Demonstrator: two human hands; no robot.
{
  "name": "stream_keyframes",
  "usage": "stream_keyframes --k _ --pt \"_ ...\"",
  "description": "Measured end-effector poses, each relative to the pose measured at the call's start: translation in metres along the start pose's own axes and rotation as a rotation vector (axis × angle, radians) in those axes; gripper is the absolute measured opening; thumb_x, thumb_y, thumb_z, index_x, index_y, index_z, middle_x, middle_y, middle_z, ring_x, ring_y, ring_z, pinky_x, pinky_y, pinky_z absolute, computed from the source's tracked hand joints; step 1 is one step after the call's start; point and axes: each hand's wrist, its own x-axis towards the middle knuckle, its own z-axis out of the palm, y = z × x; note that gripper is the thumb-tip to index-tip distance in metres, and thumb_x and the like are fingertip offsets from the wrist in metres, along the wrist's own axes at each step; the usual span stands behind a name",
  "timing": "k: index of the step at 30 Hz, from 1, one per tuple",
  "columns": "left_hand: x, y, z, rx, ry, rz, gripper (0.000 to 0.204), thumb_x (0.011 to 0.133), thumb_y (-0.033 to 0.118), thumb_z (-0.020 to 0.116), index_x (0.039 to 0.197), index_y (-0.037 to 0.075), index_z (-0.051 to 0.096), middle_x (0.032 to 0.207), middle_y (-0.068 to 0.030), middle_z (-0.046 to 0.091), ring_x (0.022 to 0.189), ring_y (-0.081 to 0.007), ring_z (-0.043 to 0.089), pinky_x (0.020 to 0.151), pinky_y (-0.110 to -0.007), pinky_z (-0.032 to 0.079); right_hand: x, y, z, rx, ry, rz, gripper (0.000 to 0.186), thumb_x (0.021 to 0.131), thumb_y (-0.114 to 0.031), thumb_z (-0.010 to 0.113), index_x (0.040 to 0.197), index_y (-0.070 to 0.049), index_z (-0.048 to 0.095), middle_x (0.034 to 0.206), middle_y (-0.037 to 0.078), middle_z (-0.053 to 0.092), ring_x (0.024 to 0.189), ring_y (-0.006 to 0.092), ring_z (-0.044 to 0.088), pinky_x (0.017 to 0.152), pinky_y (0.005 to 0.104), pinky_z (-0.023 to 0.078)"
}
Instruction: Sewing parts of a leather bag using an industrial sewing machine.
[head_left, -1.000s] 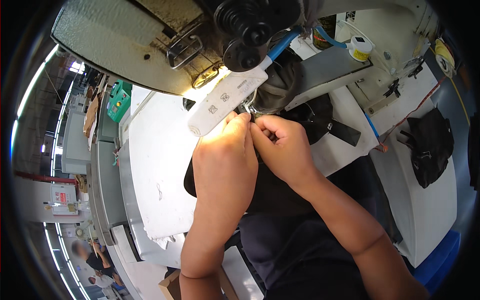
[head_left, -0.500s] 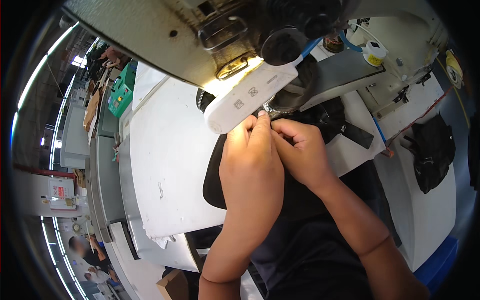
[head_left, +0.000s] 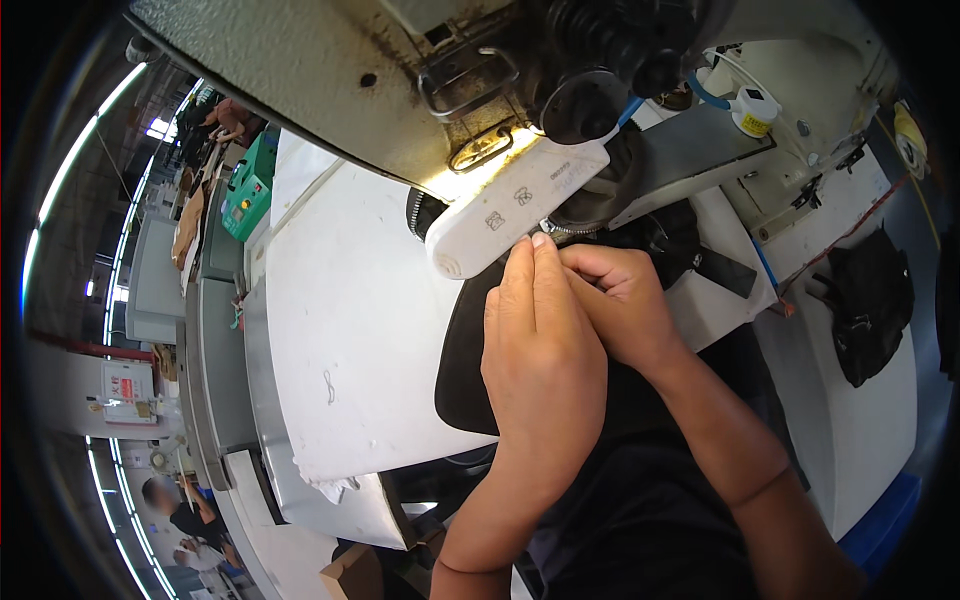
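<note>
In front of me lies a black fabric piece (head_left: pixel 462 370) with a rounded left edge, partly under my hands. Along its far part, by the sewing machine (head_left: pixel 300 80), a silvery zipper (head_left: pixel 572 233) curves. My left hand (head_left: pixel 545 345) has its fingers pressed together, their tips on the work by the zipper. Close against it on the right, my right hand (head_left: pixel 625 300) is closed with bent fingers pinching at the same spot. What lies exactly between the fingertips is hidden. A long white rounded bar (head_left: pixel 520 205) just beyond my fingertips covers the needle area.
Left of the work is a white tabletop (head_left: pixel 350 320) with a loose thread. A green box (head_left: pixel 250 185) stands farther left. A white container (head_left: pixel 752 110) sits at the far right. A black bag (head_left: pixel 868 305) lies on the right surface. People (head_left: pixel 195 515) work at lower left.
The view has shifted a little. Both hands and the black fabric piece have moved slightly right. The left hand's fingers now lie straighter and closer together.
</note>
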Motion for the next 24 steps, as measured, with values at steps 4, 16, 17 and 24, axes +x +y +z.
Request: stream_keyframes --k 4,16,17,24 --pt "0.002 0.002 0.000 0.025 -0.028 0.026 0.027 0.098 0.002 0.062 0.122 -0.009 0.066 0.122 -0.0247 0.068 0.109 -0.0391 0.068 0.095 -0.044 0.055 0.000 -0.003 -0.001 0.005 -0.002 -0.007 0.021 0.103 -0.013 0.063 0.091 0.003 0.069 0.075 -0.001 0.065 0.073 0.0020 0.052 0.062 0.0236 0.045" --pt "0.009 -0.003 -0.005 -0.035 -0.032 0.052 0.027 0.098 0.002 0.061 0.121 -0.010 0.067 0.119 -0.0255 0.069 0.107 -0.0401 0.068 0.095 -0.044 0.054 0.004 -0.001 -0.001 0.071 -0.015 -0.016 0.026 0.104 -0.013 0.063 0.083 0.003 0.066 0.071 -0.005 0.059 0.069 0.0000 0.047 0.056 0.0224 0.038" --pt "0.009 -0.003 -0.005 -0.037 -0.033 0.053 0.027 0.098 0.002 0.061 0.121 -0.010 0.067 0.119 -0.0255 0.069 0.107 -0.0401 0.068 0.095 -0.044 0.054 0.004 0.000 -0.001 0.084 -0.014 -0.016 0.028 0.104 -0.013 0.063 0.081 0.002 0.065 0.071 -0.005 0.058 0.068 -0.0004 0.046 0.055 0.0224 0.036" --pt "0.006 -0.013 -0.004 -0.098 -0.019 0.031 0.030 0.093 -0.002 0.062 0.121 -0.007 0.068 0.120 -0.0243 0.070 0.107 -0.0378 0.071 0.089 -0.041 0.057 0.004 -0.010 -0.003 0.112 -0.048 0.042 0.024 0.104 -0.013 0.062 0.088 0.003 0.070 0.077 0.000 0.069 0.073 0.0031 0.059 0.064 0.0219 0.047"
